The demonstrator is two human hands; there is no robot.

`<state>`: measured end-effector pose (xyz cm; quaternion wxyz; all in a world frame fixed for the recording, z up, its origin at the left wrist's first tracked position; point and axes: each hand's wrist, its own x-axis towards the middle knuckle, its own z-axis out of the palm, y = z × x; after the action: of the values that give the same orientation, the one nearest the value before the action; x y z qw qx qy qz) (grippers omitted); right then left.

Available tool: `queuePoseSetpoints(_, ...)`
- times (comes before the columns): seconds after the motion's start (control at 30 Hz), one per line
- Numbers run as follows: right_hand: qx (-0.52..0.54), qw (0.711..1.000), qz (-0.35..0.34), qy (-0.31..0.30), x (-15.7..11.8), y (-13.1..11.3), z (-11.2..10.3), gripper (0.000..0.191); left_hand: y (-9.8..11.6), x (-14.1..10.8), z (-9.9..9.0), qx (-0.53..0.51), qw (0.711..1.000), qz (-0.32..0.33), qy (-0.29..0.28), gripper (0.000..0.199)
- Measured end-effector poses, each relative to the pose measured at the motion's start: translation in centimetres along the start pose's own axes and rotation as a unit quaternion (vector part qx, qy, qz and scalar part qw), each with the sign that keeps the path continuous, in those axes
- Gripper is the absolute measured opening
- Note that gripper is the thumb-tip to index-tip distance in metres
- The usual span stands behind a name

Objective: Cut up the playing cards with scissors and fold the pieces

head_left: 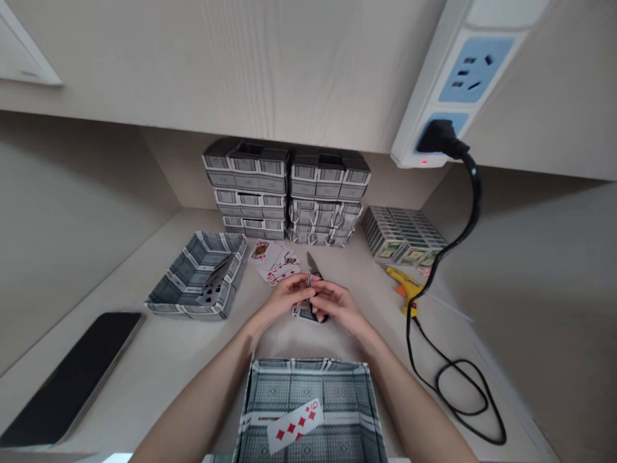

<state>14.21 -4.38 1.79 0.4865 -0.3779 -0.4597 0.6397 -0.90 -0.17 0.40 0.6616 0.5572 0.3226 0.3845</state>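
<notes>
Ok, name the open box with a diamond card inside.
The front box, between the forearms, holding the diamond card; the left box shows black-suited cards.

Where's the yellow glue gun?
In the head view, the yellow glue gun lies on the desk, to the right of the right hand, just in front of the low block of small boxes.

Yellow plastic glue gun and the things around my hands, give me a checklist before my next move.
1. Yellow plastic glue gun clear of right hand: ok, lying apart.
2. Black plug seated in white power strip: ok.
3. Silver metal scissor blade away from fingers: not ok, just beyond them.
4. Left hand having firm grip on small pale piece: cannot tell, fingers partly hide it.
5. Gray-patterned box free of loose cards: not ok, one red-diamond card inside.
</notes>
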Motion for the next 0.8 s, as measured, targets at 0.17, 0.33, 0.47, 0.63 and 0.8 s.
queuePoseSetpoints(0.17,-0.032,0.999,0.002,0.014,0.2,-0.1,0.0,0.030,0.6,-0.2,0.2,-0.031,0.999,-0.031,-0.003,0.041)
queuePoseSetpoints(0.33,0.031,0.999,0.042,0.011,0.2,0.1,-0.8,0.027,1.0,-0.4,0.1,-0.086,0.993,-0.075,-0.005,0.030)
queuePoseSetpoints(0.47,0.089,0.995,0.051,0.006,0.0,0.1,-1.1,0.022,0.8,-0.4,0.0,-0.133,0.987,-0.090,0.000,0.031)
queuePoseSetpoints(0.63,0.106,0.993,0.058,0.010,0.1,0.0,-0.9,0.021,0.6,-0.4,0.0,-0.145,0.985,-0.093,0.009,0.028)
queuePoseSetpoints(0.8,0.111,0.992,0.065,0.003,0.1,0.0,-0.9,0.021,0.5,-0.4,-0.1,-0.143,0.985,-0.097,0.009,0.023)
